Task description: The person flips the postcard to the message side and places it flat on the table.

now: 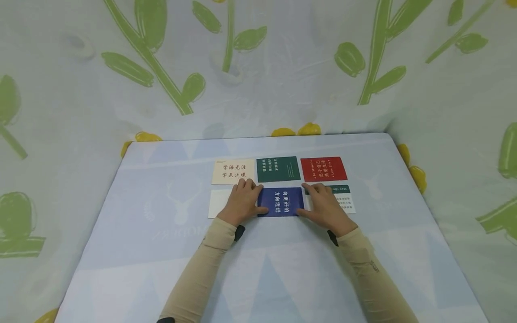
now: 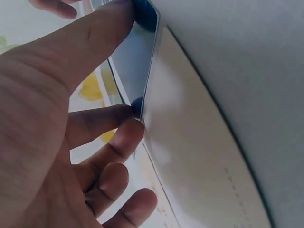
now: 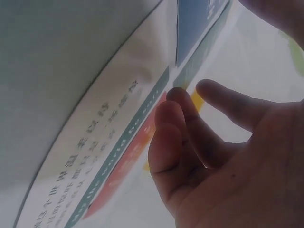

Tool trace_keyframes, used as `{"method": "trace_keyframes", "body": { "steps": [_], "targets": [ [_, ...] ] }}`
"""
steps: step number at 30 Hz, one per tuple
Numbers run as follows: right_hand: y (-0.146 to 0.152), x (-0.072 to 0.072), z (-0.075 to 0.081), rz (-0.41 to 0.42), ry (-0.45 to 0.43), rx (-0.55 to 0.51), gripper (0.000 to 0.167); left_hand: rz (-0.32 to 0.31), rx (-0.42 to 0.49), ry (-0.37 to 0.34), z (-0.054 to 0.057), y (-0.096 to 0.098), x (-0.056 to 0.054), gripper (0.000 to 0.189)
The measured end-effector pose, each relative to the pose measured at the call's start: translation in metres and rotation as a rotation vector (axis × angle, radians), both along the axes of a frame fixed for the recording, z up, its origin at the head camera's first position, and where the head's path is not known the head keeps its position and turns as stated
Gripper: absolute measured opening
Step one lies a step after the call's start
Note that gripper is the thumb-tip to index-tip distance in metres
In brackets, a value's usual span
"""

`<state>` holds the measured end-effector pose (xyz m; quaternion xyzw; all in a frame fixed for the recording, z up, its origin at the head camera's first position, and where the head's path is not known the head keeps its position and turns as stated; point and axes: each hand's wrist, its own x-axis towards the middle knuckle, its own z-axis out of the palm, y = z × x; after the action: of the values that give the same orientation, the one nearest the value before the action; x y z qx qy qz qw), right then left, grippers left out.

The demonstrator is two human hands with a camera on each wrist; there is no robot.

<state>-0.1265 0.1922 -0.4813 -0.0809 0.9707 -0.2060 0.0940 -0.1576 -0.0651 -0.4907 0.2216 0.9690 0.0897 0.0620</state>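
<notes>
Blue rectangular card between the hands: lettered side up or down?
Lettered side up. In the head view, the blue rectangular card shows white characters facing the camera; its underside is hidden.

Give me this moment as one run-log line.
left hand: pinches blue card at left end | right hand: at its right end | beyond: cream card, green card, red card

A dark blue rectangular card [image 1: 268,202] is lying printed side up on the surface [image 1: 291,269], its glossy face catching light. White Chinese characters are running across it in two lines, from its far long side toward the near one. It is sitting roughly midway between the surface's left and right edges, its long sides running nearly parallel to the far edge.
</notes>
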Motion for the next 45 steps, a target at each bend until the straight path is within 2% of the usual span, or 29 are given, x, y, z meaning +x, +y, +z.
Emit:
{"method": "trace_keyframes", "body": {
  "steps": [9,21,27,36,40,45],
  "targets": [
    [-0.011,-0.015,-0.003,0.012,0.000,0.062,0.091,-0.034,-0.083,0.051,0.008,0.006,-0.003,0.078],
    [-0.015,-0.020,-0.003,0.046,-0.011,0.075,0.085,-0.033,-0.135,0.042,0.011,0.010,-0.006,0.078],
    [-0.017,-0.022,-0.003,0.034,-0.007,0.069,0.084,-0.026,-0.102,0.077,0.010,0.008,-0.004,0.080],
    [-0.020,-0.023,-0.003,-0.004,-0.005,0.010,0.086,0.034,-0.061,0.133,0.010,0.010,0.001,0.088],
    [-0.019,-0.020,-0.001,-0.019,-0.017,-0.019,0.085,0.047,-0.041,0.152,0.013,0.010,0.003,0.081],
    [-0.017,-0.015,0.005,-0.039,0.001,-0.035,0.076,0.063,0.031,0.166,0.015,0.009,0.005,0.068]
  ]
}}
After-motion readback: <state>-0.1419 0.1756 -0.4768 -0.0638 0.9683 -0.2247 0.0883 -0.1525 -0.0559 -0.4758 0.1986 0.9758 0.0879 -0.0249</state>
